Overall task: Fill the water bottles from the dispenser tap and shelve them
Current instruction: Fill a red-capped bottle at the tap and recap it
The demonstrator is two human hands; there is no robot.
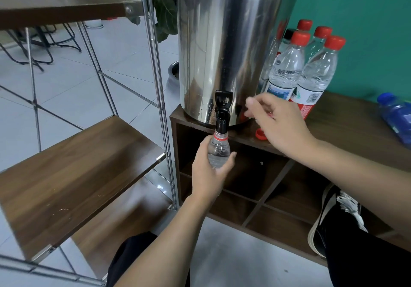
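Observation:
A tall steel dispenser (222, 48) stands on a dark wooden cabinet (347, 122). Its black tap (222, 108) points down into the open neck of a clear bottle (219, 151). My left hand (209, 171) grips that bottle from below and holds it upright under the tap. My right hand (278, 122) hovers just right of the tap, fingers loosely spread and holding nothing. A loose red cap (260, 134) lies on the cabinet top under that hand. Several red-capped bottles (309, 64) stand to the right of the dispenser.
A metal-framed rack with brown wooden shelves (73, 175) stands to the left, with an upper shelf (60, 4) above. A blue-capped bottle (395, 115) lies on the cabinet at far right. Open cubbies (262, 175) sit below the cabinet top. My shoe (333, 220) rests near the cabinet's lower right.

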